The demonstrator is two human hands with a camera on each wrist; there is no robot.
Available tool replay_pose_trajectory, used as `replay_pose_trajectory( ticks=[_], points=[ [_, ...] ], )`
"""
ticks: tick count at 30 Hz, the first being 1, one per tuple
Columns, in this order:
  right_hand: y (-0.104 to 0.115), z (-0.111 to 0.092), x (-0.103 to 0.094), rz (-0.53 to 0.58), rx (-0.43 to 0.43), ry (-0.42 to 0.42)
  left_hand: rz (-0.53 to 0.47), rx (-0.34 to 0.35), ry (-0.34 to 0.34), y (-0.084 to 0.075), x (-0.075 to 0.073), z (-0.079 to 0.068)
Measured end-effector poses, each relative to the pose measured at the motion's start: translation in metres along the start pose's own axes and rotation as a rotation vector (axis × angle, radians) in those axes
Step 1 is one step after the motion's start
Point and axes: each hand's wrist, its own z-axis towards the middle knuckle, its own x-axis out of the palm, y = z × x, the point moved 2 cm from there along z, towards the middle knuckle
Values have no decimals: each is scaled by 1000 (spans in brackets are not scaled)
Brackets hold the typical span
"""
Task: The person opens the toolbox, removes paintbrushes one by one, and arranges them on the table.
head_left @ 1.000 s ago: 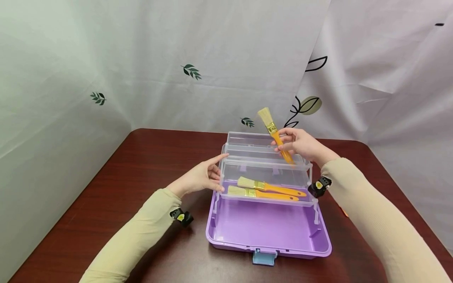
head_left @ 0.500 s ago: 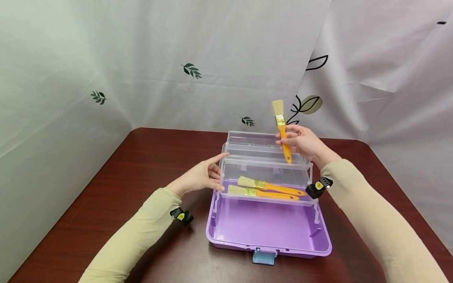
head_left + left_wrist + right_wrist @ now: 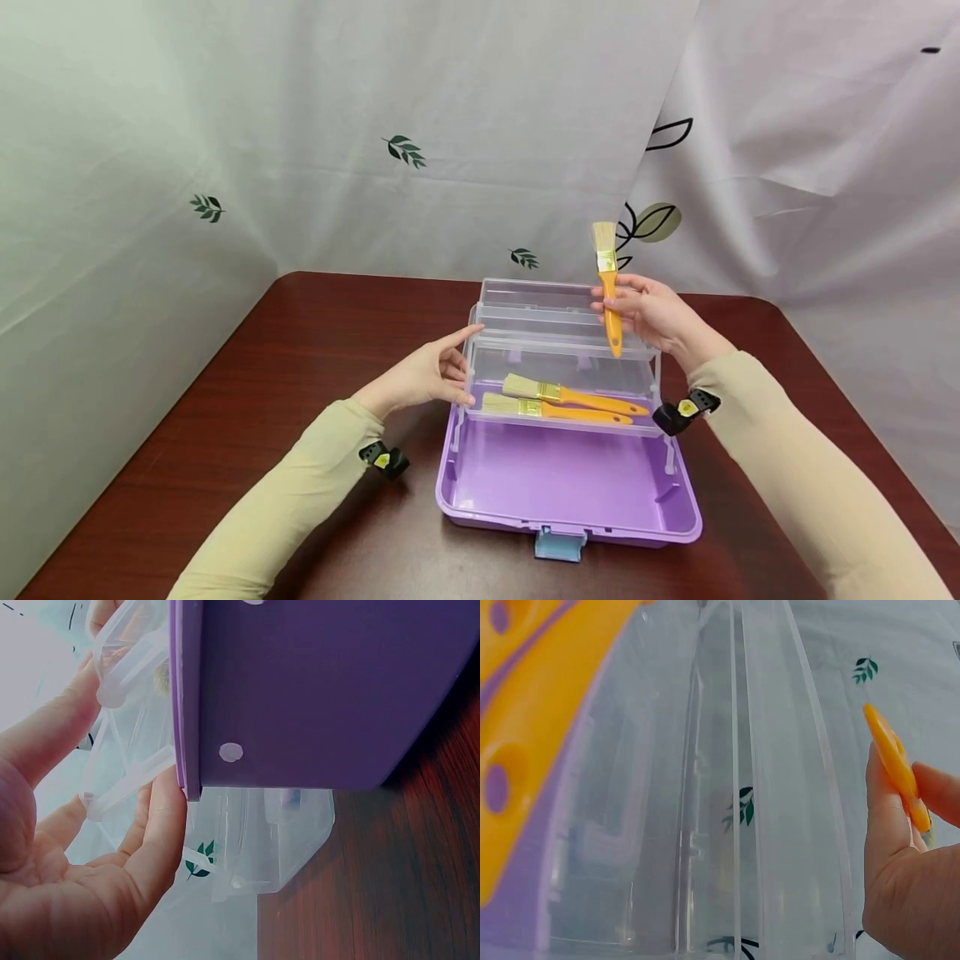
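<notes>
My right hand (image 3: 652,315) pinches a flat paintbrush (image 3: 612,321) by its orange handle, bristles up, above the back right of a purple case (image 3: 558,479). The right wrist view shows the handle end (image 3: 891,754) between thumb and fingers. My left hand (image 3: 420,375) rests against the left side of the case's clear tiered trays (image 3: 555,365), thumb at the front tray's corner and index finger stretched toward the rear. In the left wrist view, fingertips (image 3: 166,810) touch the purple rim. Two similar paintbrushes, an upper one (image 3: 592,402) and a lower one (image 3: 581,415), lie in the front tray.
The case stands open on a dark red wooden table (image 3: 337,333), with a blue latch (image 3: 560,546) hanging at its front. Behind the table hangs a pale curtain (image 3: 337,125) with leaf prints. Black wrist cameras hang below both sleeves.
My right hand has moved slightly right with its paintbrush, which has turned from leaning left to nearly upright. My left hand, the case and the two brushes in the tray have stayed put.
</notes>
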Motion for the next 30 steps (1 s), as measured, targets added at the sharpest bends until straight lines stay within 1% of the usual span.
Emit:
replay_pose_trajectory(
  ticks=[6,13,19,22,26,30],
  points=[
    [-5,-8,0,-26,-7,47,-1,9,-3,2,1,-1],
    [-11,-16,-4,20,-29,91,6,14,-3,3,2,-2],
    [-14,-24,-11,26,-45,104,-31,23,3,0,2,-4],
    [-15,-28,-15,59,-55,118,-51,26,6,-1,2,-5],
    [-17,-34,-22,94,-51,124,-49,22,14,-3,3,-5],
    [-21,-39,-30,95,-46,126,-43,23,17,-3,4,-5]
  ],
)
